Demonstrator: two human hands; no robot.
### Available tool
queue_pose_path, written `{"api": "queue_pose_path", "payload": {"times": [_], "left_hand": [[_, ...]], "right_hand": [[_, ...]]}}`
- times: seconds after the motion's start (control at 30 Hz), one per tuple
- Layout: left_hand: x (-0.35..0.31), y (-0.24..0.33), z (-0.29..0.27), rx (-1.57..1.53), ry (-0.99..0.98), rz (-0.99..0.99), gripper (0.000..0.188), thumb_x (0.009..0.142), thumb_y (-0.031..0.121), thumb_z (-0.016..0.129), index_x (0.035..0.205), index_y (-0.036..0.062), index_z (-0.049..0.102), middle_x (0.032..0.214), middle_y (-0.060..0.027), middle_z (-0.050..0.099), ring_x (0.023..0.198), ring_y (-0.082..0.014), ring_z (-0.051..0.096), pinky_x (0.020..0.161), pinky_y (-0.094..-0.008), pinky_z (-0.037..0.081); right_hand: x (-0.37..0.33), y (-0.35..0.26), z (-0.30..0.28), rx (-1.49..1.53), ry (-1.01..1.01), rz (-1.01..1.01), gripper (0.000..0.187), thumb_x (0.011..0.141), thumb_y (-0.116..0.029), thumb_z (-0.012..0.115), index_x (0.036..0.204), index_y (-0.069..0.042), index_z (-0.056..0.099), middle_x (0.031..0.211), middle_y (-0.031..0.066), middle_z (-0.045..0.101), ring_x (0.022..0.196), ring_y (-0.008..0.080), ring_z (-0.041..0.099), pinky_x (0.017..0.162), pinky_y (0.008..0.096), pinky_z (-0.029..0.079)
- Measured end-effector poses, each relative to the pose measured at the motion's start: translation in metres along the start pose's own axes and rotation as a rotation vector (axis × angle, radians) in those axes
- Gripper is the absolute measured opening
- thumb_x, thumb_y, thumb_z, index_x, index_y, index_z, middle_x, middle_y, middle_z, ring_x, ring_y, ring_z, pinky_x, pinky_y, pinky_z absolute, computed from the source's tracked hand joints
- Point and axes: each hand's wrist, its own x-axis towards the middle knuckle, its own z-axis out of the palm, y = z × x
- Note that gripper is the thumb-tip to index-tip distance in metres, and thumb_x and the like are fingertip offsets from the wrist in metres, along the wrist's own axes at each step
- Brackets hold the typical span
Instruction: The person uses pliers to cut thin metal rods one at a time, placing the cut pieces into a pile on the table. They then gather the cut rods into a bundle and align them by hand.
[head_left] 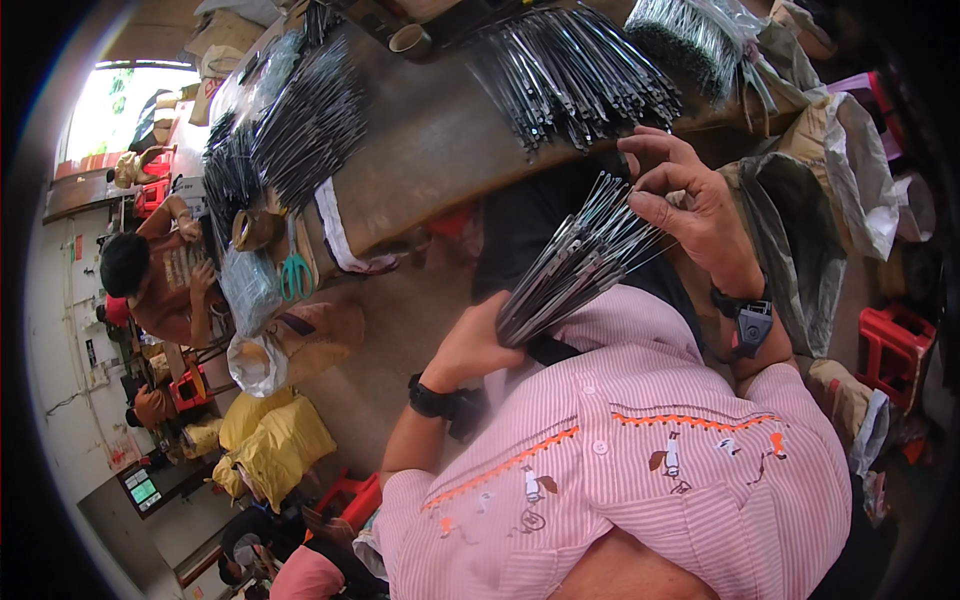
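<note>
My left hand (468,342) is closed around the lower end of a bundle of thin dark metal ribs (575,260); they look like umbrella ribs. Their free ends fan out up and to the right, some with pale wire tips. Beside those tips is my right hand (695,205), thumb and forefinger pinched at what looks like one rib's end, the other fingers curled loosely. Just beyond, a wide row of similar ribs (575,75) lies on the brown table (425,165), its near ends at the table edge.
More dark ribs (310,125) are heaped at the table's left, near teal-handled scissors (296,275). Shiny wires (690,45) lie at the far right. Open sacks (800,230) and a red stool (895,350) stand to the right. A co-worker (160,265) sits at left, behind yellow sacks (275,435).
</note>
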Motion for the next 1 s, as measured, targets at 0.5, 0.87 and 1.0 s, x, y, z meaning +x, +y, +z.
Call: {"api": "queue_pose_path", "payload": {"times": [0.5,0.87,1.0], "left_hand": [[0.002,-0.010,0.002,-0.169,-0.056,-0.029,0.061,0.062,0.009,0.072,0.119,-0.0057,0.054,0.096,-0.0009,0.060,0.088,-0.0087,0.050,0.083,-0.0222,0.042],[0.002,-0.006,0.005,-0.107,-0.021,0.003,0.059,0.062,0.010,0.071,0.116,-0.0058,0.056,0.091,-0.0018,0.060,0.084,-0.0090,0.050,0.078,-0.0227,0.044],[0.003,-0.007,0.006,-0.056,-0.019,-0.023,0.059,0.062,0.010,0.071,0.116,-0.0057,0.056,0.090,-0.0034,0.060,0.083,-0.0095,0.050,0.078,-0.0230,0.045]], "right_hand": [[-0.019,0.015,-0.023,0.232,-0.033,0.333,0.020,0.087,-0.016,0.067,0.092,0.002,0.071,0.131,0.0130,0.054,0.111,0.0187,0.055,0.091,0.0279,0.044],[-0.023,0.020,-0.015,-0.111,-0.072,0.232,0.017,0.074,-0.014,0.072,0.082,0.001,0.072,0.128,0.0158,0.058,0.128,0.0320,0.045,0.103,0.0357,0.037],[-0.023,0.021,-0.014,-0.083,-0.095,0.226,0.015,0.073,-0.013,0.072,0.079,0.001,0.070,0.127,0.0165,0.059,0.125,0.0289,0.047,0.099,0.0346,0.039]]}}
